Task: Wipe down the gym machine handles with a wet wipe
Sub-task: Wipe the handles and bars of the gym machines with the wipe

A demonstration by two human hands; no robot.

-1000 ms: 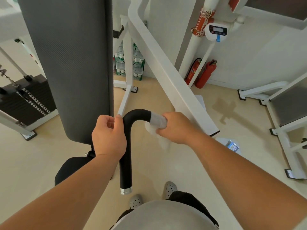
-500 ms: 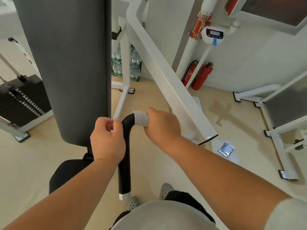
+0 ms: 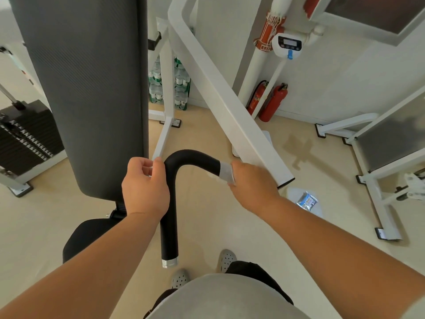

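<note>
A black padded handle (image 3: 171,217) bends from a vertical bar into a horizontal part that runs right toward the white machine arm (image 3: 232,111). My right hand (image 3: 253,187) is wrapped around the horizontal part's right end with a white wet wipe (image 3: 226,172) pressed against the grip. My left hand (image 3: 145,189) is closed on the vertical part just below the bend. The handle's lower end has a silver cap (image 3: 169,263).
A tall grey back pad (image 3: 92,88) stands left of the handle, with a black seat (image 3: 87,238) below. A weight stack (image 3: 25,134) is far left. A wipe packet (image 3: 307,201) lies on the floor at right. Two red fire extinguishers (image 3: 273,102) stand by the wall.
My right hand slid the wipe left to the bend of the handle, then back right to the end by the white arm. My left hand kept its grip.
</note>
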